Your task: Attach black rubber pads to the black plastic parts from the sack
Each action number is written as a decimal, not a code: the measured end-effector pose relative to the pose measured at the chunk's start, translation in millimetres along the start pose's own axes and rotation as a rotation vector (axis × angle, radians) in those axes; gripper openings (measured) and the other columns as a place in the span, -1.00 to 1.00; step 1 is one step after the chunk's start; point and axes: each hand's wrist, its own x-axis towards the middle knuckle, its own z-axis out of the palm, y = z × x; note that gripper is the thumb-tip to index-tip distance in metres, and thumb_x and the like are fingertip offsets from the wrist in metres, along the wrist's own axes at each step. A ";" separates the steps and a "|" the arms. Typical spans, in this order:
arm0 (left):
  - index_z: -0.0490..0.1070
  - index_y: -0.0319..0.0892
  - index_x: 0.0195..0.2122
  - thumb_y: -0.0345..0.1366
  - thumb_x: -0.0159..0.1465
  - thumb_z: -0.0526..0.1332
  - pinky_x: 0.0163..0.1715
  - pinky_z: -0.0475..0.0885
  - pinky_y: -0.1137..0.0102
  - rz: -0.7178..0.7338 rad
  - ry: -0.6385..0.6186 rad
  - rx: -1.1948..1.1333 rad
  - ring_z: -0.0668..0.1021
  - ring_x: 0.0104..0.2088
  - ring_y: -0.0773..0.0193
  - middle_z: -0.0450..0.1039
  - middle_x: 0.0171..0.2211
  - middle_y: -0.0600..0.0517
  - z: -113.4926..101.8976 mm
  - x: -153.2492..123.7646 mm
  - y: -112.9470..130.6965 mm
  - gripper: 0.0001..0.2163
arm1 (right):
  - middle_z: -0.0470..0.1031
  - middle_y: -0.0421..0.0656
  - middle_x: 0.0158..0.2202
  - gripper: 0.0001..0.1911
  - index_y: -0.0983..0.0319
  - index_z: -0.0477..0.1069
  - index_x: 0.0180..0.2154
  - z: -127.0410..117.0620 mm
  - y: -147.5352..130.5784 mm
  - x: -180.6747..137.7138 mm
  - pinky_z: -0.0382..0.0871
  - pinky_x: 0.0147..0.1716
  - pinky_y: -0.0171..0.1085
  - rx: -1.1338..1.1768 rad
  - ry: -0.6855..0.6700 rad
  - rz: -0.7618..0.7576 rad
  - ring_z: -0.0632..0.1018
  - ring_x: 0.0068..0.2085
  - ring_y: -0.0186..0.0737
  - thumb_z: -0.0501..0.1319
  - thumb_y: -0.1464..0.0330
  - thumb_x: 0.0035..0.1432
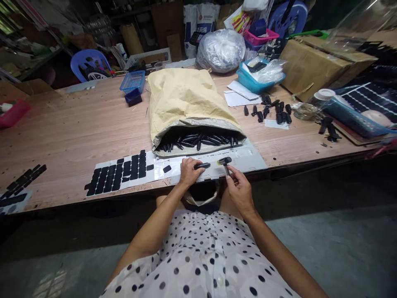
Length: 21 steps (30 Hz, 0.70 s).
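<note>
In the head view, the left hand (189, 171) pinches a black part (203, 165) over a grey board (252, 156) at the bench's (77, 120) near edge. The right hand (240, 188) is closed round a hammer's (225, 160) handle — its head near the part but apart from it. Behind lies a sack (186, 95), mouth facing the near edge, with similar parts (187, 144) inside. Black pads (135, 166) line that edge farther left.
</note>
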 end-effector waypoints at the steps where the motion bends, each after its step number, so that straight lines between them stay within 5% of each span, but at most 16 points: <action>1: 0.66 -0.02 -0.27 -0.32 0.15 0.45 0.03 0.40 0.16 0.001 -0.014 0.014 0.48 -0.04 0.05 0.59 -0.25 0.01 -0.3 0.6 0.6 -0.87 | 0.62 -0.03 -0.11 -0.60 0.18 0.58 0.04 0.6 -1.7 -0.4 0.54 -0.18 -0.14 -0.020 -0.007 -0.029 0.56 -0.24 -0.14 0.14 0.24 0.26; 12: 0.70 0.05 -0.20 -0.22 0.17 0.42 0.04 0.37 0.16 0.090 -0.108 -0.005 0.45 -0.09 0.06 0.56 -0.30 0.01 -1.2 4.7 -11.4 -0.84 | 0.54 -0.07 -0.23 -0.57 0.11 0.54 0.13 21.1 -20.2 -4.2 0.52 -0.08 -0.16 -0.177 -0.129 -0.368 0.57 -0.15 -0.12 0.02 0.35 0.39; 21: 0.71 0.04 -0.27 -0.25 0.16 0.41 -0.02 0.34 0.20 0.109 -0.125 -0.080 0.45 -0.14 0.08 0.52 -0.38 0.00 -1.2 9.2 -13.3 -0.88 | 0.45 -0.11 -0.32 -0.56 0.10 0.57 0.10 22.3 -12.6 -2.7 0.48 -0.18 -0.20 -0.235 -0.212 -0.323 0.51 -0.27 -0.14 0.02 0.36 0.36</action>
